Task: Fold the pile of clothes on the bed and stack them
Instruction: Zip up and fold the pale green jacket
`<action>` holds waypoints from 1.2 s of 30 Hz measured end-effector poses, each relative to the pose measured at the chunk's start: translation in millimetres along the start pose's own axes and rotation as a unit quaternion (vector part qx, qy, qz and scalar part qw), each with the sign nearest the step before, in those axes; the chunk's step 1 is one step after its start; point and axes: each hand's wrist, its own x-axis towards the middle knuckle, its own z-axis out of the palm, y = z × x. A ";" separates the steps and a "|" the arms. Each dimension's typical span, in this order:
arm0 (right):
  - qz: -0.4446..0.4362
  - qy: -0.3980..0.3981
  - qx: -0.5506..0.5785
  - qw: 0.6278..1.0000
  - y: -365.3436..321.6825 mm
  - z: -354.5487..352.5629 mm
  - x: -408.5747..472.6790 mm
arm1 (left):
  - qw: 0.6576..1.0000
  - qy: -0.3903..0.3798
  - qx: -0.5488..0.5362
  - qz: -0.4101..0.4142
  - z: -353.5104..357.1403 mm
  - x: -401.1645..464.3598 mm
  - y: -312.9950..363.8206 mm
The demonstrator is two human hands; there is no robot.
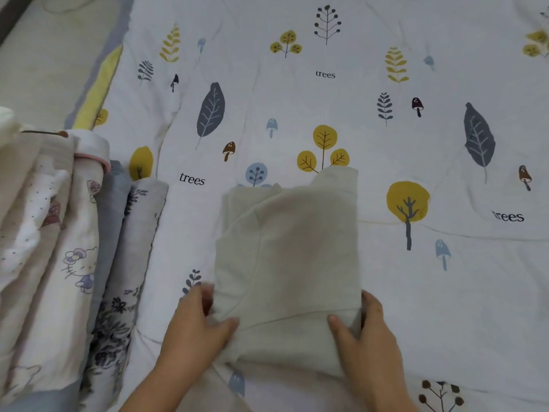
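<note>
A: Garment [292, 257], pale beige, lies partly folded on the bed cover [386, 263], near the lower middle. What does it look like?

B: Soft plain fabric, some layers overlap, one diagonal edge crosses it. The top edge is uneven.

A: And the hands?

B: The left hand [196, 325] pinches the near left corner, thumb on top. The right hand [367, 334] grips the near right corner in the same way.

A: Beside it?

B: Folded patterned blankets [77, 263] lie at the left.

A white quilt [297, 93] printed with leaves, mushrooms and the word "trees" is covering the bed. Rolled-up cartoon-print blankets [59, 248] are sitting along its left edge.
</note>
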 end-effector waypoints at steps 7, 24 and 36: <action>0.020 -0.001 0.099 0.995 -27.6 -18.0 41.5 | 0.986 -0.048 -0.151 -0.060 -3.6 41.3 43.4; -0.055 -0.110 0.230 0.966 -49.1 -45.3 26.3 | 0.909 -0.248 -0.333 -0.025 -16.7 22.8 65.8; -0.131 -0.100 0.218 0.962 -101.0 -135.4 -52.3 | 0.902 -0.223 -0.367 0.042 -85.0 -56.3 127.4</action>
